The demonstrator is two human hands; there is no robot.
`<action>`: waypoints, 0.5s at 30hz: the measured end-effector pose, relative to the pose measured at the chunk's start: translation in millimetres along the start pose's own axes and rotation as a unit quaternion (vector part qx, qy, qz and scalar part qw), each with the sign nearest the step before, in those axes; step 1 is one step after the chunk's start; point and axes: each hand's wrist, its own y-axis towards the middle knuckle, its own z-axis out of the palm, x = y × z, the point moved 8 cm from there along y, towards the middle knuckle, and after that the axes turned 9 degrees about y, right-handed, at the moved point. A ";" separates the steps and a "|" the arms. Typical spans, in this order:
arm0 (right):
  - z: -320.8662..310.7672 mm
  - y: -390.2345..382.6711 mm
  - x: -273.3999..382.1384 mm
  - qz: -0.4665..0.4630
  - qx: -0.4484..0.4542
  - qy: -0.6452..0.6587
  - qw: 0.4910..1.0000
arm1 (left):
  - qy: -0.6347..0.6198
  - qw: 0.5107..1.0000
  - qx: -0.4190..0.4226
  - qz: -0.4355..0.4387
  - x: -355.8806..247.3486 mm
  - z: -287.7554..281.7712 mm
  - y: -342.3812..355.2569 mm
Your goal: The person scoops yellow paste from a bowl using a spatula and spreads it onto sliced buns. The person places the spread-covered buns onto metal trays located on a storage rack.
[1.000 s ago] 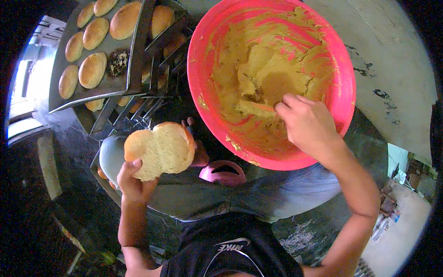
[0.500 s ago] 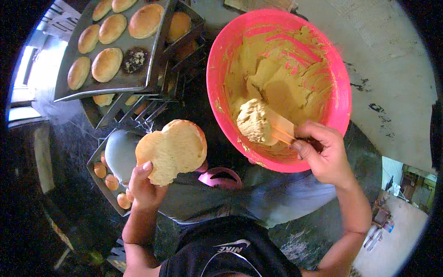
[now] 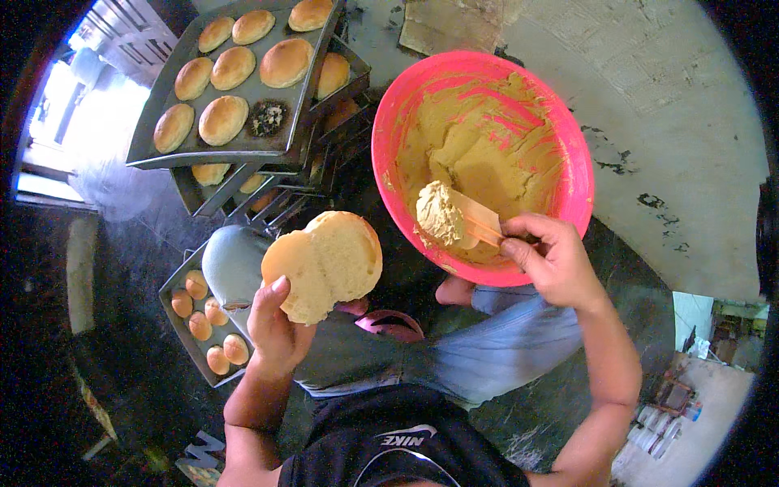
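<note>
My left hand (image 3: 280, 329) holds a split bun (image 3: 324, 268) open, its pale crumb facing up, above my left leg. My right hand (image 3: 548, 260) grips an orange-handled flat spatula (image 3: 475, 217) over the lower part of a pink bowl (image 3: 574, 146). A thick lump of yellowish-tan cream (image 3: 440, 213) sits on the spatula's blade, and more of the same cream coats the bowl's inside. The bun is to the left of the spatula, a short gap apart from it.
Stacked metal trays (image 3: 282, 150) of buns stand at upper left, the top one with a dark charred patch. A smaller tray (image 3: 199, 345) of small buns lies beside my left knee (image 3: 231, 264). A pink curved object (image 3: 388, 325) lies between my legs. Pale floor (image 3: 657, 162) stretches to the right.
My right hand has raised the spatula out of the cream, now carrying a lump, and turned it leftward. My left hand with the bun has moved slightly to the right.
</note>
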 end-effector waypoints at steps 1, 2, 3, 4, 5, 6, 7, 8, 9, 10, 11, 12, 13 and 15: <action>2.7 -5.9 7.5 0.003 -0.007 0.022 1.000 | 0.001 1.000 0.023 -0.003 -2.8 7.6 -0.6; 6.5 -11.6 12.2 0.005 -0.014 0.046 0.999 | 0.004 0.999 0.045 -0.007 -6.2 14.4 -2.1; 10.4 -17.1 28.4 -0.081 -0.016 -0.035 0.996 | 0.005 0.999 0.053 -0.013 -7.8 22.6 -1.7; 14.4 -24.9 41.3 -0.121 -0.036 -0.049 0.991 | 0.006 0.998 0.060 -0.018 -8.6 34.3 0.6; 23.9 -30.3 54.3 -0.165 -0.046 -0.055 0.984 | 0.012 0.998 0.056 -0.019 -10.8 40.8 -0.6; 28.5 -35.4 65.3 -0.206 -0.061 -0.065 0.975 | 0.008 0.997 0.067 -0.030 -10.3 48.9 -0.8; 36.2 -41.5 77.4 -0.309 -0.066 -0.112 0.942 | 0.003 0.996 0.078 -0.040 -9.7 56.2 -0.9; 42.1 -43.5 81.3 -0.336 -0.074 -0.147 0.927 | -0.005 0.994 0.097 -0.054 -7.7 62.6 -1.0; 48.4 -45.9 85.5 -0.362 -0.082 -0.181 0.911 | -0.028 0.992 0.105 -0.060 -7.4 65.7 -2.6; 54.3 -48.4 88.4 -0.387 -0.090 -0.215 0.892 | -0.050 0.990 0.114 -0.067 -7.3 68.3 -4.4; 64.0 -48.6 87.4 -0.414 -0.097 -0.297 0.855 | -0.072 0.988 0.120 -0.072 -8.0 69.5 -6.6; 68.8 -48.1 87.7 -0.408 -0.084 -0.328 0.848 | -0.073 0.989 0.113 -0.058 -11.4 69.0 -7.3; 72.0 -49.9 89.1 -0.402 -0.070 -0.359 0.840 | -0.073 0.991 0.107 -0.044 -15.2 68.3 -7.6; 71.3 -54.4 93.5 -0.380 -0.051 -0.416 0.824 | -0.073 0.994 0.073 -0.028 -21.4 61.3 -5.3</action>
